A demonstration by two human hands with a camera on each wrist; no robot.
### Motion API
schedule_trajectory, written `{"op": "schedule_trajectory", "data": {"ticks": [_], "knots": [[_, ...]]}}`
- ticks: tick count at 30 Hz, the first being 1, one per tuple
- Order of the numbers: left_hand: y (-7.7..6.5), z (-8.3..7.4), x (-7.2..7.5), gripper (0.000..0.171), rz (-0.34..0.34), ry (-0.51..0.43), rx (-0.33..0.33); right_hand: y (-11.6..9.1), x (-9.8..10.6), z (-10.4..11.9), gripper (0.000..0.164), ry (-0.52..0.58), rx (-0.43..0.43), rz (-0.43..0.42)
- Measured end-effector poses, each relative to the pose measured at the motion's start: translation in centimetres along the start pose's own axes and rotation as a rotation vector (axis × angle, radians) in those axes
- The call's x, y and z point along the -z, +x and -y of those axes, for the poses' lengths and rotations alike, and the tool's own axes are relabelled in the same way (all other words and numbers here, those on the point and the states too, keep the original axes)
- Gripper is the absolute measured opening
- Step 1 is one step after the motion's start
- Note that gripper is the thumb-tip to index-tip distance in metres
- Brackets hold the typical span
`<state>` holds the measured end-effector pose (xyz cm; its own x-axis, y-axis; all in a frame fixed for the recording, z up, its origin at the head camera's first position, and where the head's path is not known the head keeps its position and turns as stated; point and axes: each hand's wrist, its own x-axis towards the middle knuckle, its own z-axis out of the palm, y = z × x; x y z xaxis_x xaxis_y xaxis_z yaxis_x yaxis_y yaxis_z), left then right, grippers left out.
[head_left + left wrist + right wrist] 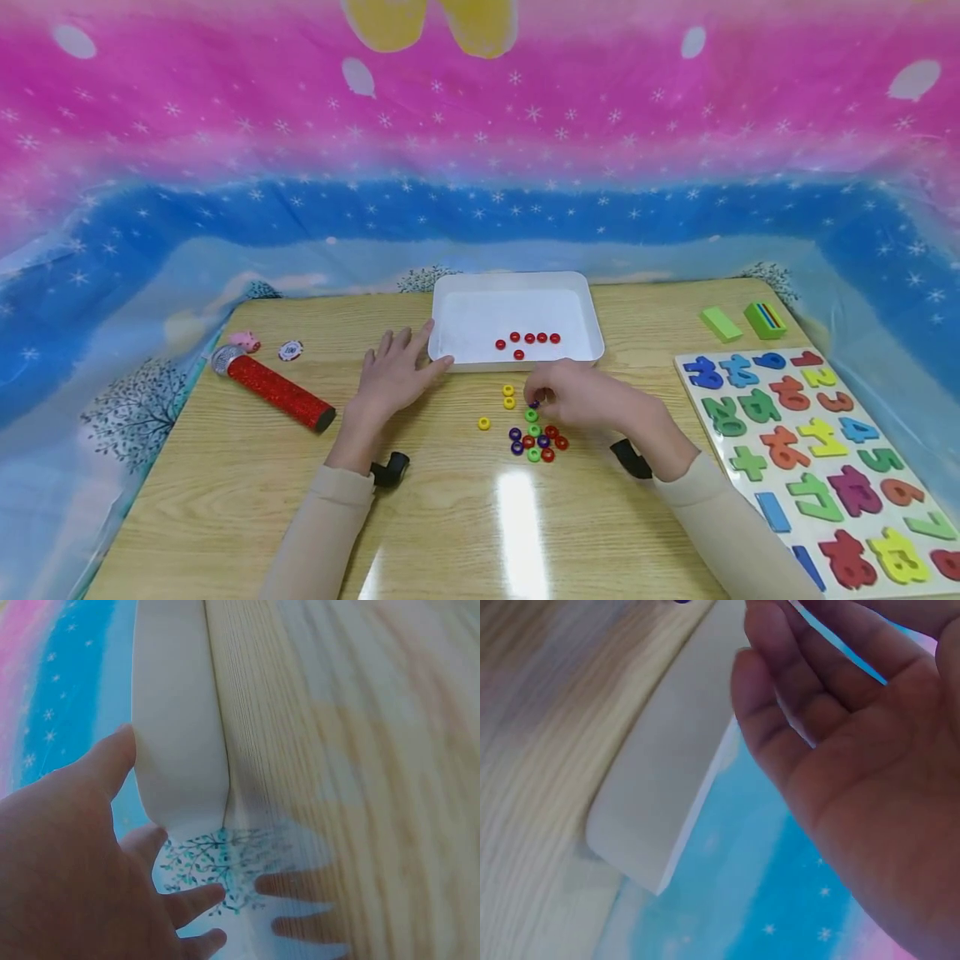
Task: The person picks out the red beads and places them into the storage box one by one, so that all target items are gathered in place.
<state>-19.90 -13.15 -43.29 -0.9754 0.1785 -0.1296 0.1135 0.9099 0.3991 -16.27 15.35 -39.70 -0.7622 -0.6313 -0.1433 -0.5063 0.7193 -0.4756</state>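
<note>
My left hand [393, 375] spreads its fingers at the left side of a white tray [442, 321], its thumb and a fingertip at the tray's edge. Several red ring beads [530, 338] lie inside the tray. Just in front of it, my right hand [577, 393] bends its fingers down over a purple bead [534, 404]. Its fingertips are partly hidden, so any bead between them cannot be made out. Nearby on the table are yellow beads [483, 423], green beads [534, 430], more red beads [548, 455] and other purple beads [517, 448].
On the left lie a red glittery microphone [277, 392], a pink pig figure [245, 341] and a poker chip [291, 350]. A number puzzle board [757, 450] covers the right side, with green blocks [722, 324] behind it. Patterned cloth [480, 217] hangs behind the table.
</note>
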Motion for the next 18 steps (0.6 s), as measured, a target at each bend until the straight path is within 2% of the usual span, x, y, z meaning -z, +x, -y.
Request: {"op": "schedule_trajectory", "data": {"ticks": [9, 18], "knots": [[0.2, 0.1, 0.0, 0.076, 0.005, -0.002, 0.007, -0.8, -1.1, -0.5, 0.008, -0.020, -0.054, 0.118], [0.1, 0.3, -0.3, 0.076, 0.006, -0.012, 0.006, -0.6, -1.8, -0.5, 0.016, -0.043, -0.084, 0.104]]}}
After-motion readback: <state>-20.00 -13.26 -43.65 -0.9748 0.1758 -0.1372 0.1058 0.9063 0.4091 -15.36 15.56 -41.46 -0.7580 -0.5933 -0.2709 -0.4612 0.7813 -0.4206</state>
